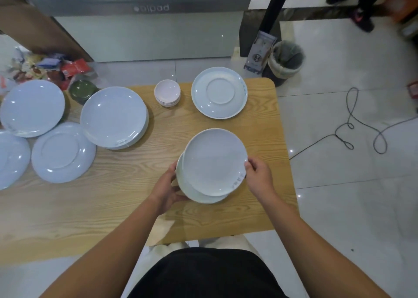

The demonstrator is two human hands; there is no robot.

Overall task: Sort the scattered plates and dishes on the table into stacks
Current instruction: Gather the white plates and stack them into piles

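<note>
Both my hands hold white plates above the wooden table. My right hand pinches the right rim of the upper plate, which tilts toward me. My left hand grips the left edge of the lower plate, mostly hidden under the upper one. An upside-down plate lies at the far right. A stack of small white bowls stands beside it. A stack of large plates sits left of centre. Further left lie an upside-down plate and two more plates.
A dark green bowl and a pile of snack packets sit at the table's far left. Beyond the table stand a steel counter and a lined bin. A cable loops over the tiled floor on the right.
</note>
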